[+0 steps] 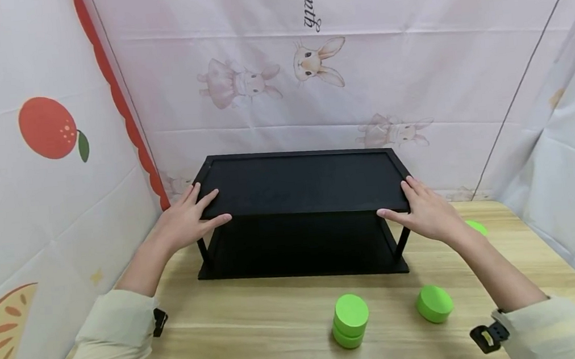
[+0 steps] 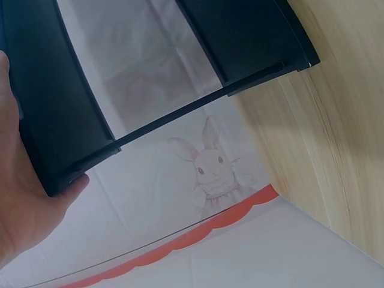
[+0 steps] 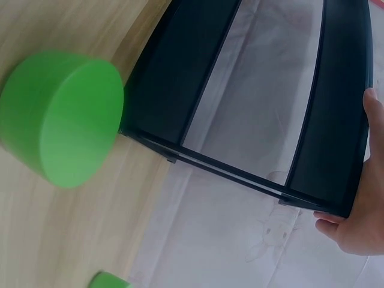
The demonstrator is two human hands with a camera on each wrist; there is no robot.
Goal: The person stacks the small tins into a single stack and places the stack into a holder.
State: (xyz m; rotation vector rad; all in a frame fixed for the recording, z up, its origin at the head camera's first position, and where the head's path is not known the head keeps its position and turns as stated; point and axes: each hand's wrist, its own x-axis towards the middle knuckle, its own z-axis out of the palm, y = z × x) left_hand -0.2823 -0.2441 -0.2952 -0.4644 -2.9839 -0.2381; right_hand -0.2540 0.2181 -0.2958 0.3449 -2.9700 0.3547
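Note:
A black two-tier shelf (image 1: pixel 300 181) stands upright on the table before the patterned back wall, with thin posts joining its two boards. My left hand (image 1: pixel 185 220) grips the left end of the upper board, thumb along the front edge and fingers spread over the top and side. At the opposite end my right hand (image 1: pixel 429 210) holds the front right corner, thumb at the front. In the right wrist view, fingertips (image 3: pixel 329 227) bend around that corner. The left wrist view shows a fingertip (image 2: pixel 77 186) against the board's outer side. The lower board (image 1: pixel 298 247) carries nothing visible.
Green cylinders, two of them apparently stacked (image 1: pixel 351 319), stand in front of the shelf on the wooden table (image 1: pixel 249 331). Another green cylinder (image 1: pixel 434 303) sits farther right, and one more (image 1: pixel 477 226) is partly hidden behind the right forearm. Printed cloth walls (image 1: pixel 54 211) enclose the table.

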